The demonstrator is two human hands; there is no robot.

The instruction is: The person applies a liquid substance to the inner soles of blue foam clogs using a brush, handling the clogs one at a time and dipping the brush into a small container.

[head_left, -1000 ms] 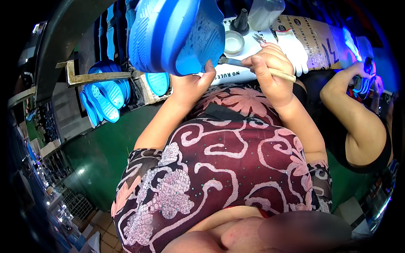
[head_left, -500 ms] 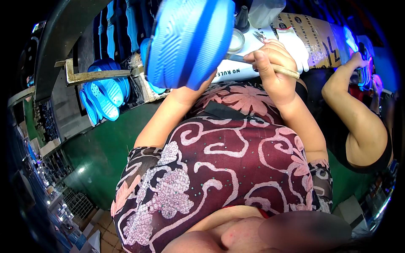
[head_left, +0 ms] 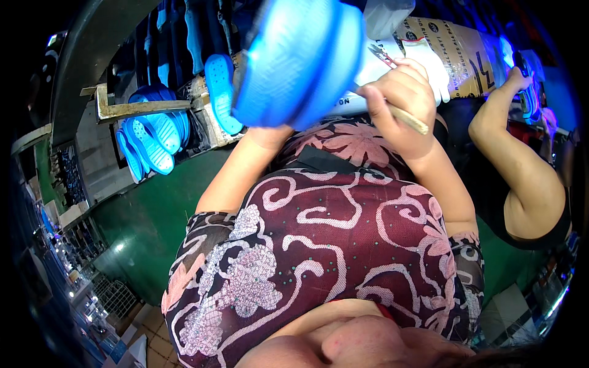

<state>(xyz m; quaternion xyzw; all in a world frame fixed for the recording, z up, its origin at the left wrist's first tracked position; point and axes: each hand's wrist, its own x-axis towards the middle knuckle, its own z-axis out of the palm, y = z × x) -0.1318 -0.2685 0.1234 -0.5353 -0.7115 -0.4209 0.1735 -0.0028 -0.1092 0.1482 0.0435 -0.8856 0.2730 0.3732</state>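
Note:
A large blue moulded shoe with a ribbed surface, blurred by motion, is held up in front of me. My left hand supports it from below and behind, its fingers hidden by the shoe. Close to the shoe's right side, my right hand is closed round a wooden-handled tool. That tool's working end is out of sight. Small thread snips with a red handle stick out above the same hand's fingers. A single blue slipper lies on the bench left of the shoe.
More blue slippers are stacked at the left beside a metal bracket. Behind my hands are white sheeting, a printed brown wrapping and a translucent container. A co-worker's arm reaches in at the right.
The blue shoe has shifted right and turned in my left hand, uncovering the single slipper and covering a small round dish and dark bottle. My right hand has rotated slightly with its tools.

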